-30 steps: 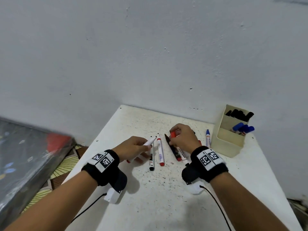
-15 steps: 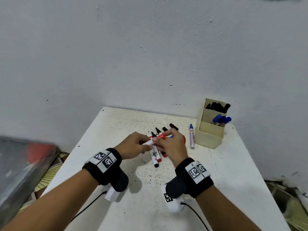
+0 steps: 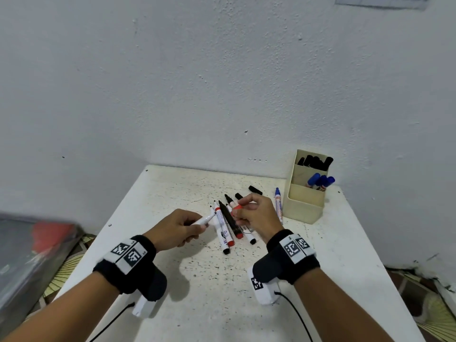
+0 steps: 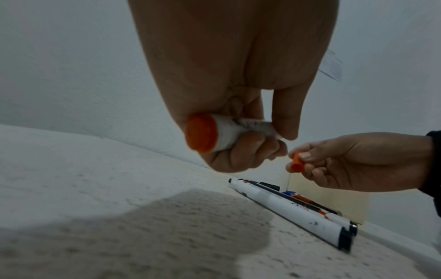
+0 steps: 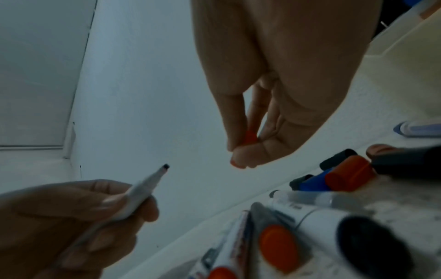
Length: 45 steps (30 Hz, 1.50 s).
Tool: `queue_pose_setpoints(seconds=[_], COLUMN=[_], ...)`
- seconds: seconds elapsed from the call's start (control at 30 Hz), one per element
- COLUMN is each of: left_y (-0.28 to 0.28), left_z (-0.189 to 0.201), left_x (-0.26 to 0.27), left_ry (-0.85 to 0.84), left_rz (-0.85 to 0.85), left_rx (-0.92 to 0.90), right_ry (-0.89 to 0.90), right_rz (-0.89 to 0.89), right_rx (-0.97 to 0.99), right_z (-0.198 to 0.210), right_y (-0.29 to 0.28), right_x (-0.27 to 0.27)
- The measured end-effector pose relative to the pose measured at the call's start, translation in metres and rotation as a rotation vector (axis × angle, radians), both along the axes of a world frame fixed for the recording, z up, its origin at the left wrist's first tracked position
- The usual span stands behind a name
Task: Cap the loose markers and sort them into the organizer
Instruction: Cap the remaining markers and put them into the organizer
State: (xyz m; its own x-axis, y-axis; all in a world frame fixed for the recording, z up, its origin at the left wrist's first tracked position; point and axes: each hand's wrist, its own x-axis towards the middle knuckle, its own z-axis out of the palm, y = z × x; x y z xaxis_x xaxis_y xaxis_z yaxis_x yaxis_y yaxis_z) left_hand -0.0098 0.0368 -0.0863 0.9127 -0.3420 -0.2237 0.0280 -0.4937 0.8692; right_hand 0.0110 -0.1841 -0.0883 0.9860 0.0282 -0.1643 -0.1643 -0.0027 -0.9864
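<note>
Your head view is evenly and softly lit, with no glare; the wall [image 3: 222, 82] bows toward the frame edges from wide-angle distortion, and the dark object at the left edge [image 3: 29, 255] is smeared. Soft shadows sit on the table [image 3: 222, 304] directly beneath both wrists, which places your light overhead. Your wrist views are dimmer and grainy: in the left one a broad grey shadow covers the near tabletop [image 4: 167, 226], and in the right one the nearest markers [image 5: 334, 236] are out of focus.
</note>
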Motion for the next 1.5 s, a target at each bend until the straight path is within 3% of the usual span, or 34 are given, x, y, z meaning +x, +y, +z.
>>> queue_pose_setpoints(seconds=[0.13,0.33,0.43,0.53,0.83,0.93,1.03,1.1,1.17,1.33,1.5], left_y=[0.004,0.005,0.004,-0.001,-0.012,-0.012,-0.011,-0.01,-0.012,-0.02,-0.018], left_z=[0.002,0.005,0.005,0.005,0.009,0.009,0.009,0.008,0.008,0.009,0.005], left_x=[0.001,-0.002,-0.003,-0.003,-0.003,-0.003,-0.001,-0.001,-0.001,0.0,0.0], left_ry=[-0.001,-0.001,0.013,0.022,0.024,0.013,0.007,0.012,0.005,-0.021,-0.121], left_rz=[0.049,0.079,0.084,0.075,0.05,0.043,0.046,0.038,0.02,0.002,0.008], left_rx=[0.015,0.026,0.029,0.038,0.035,0.034,0.031,0.018,0.004,-0.041,0.011], right_ry=[0.056,-0.063,-0.024,0.011,0.098,0.024,-0.104,-0.096,-0.07,-0.05,-0.025], right_rz=[0.081,-0.006,0.168,0.224,0.174,0.107,-0.054,-0.031,0.025,0.157,0.139], right_rx=[-0.174,-0.807,-1.169,-1.29,-1.149,-1.078,-0.705,-0.327,-0.168,-0.228,-0.114], right_z=[0.003,0.002,0.002,0.0,-0.006,-0.009,0.002,0.02,0.033,0.026,0.02], right_y=[-0.007,-0.039,-0.046,-0.048,-0.045,-0.043,-0.033,-0.022,-0.009,0.02,0.02], right_x=[0.019,0.058,0.057,0.055,0.058,0.056,0.047,0.035,0.022,0.005,0.002])
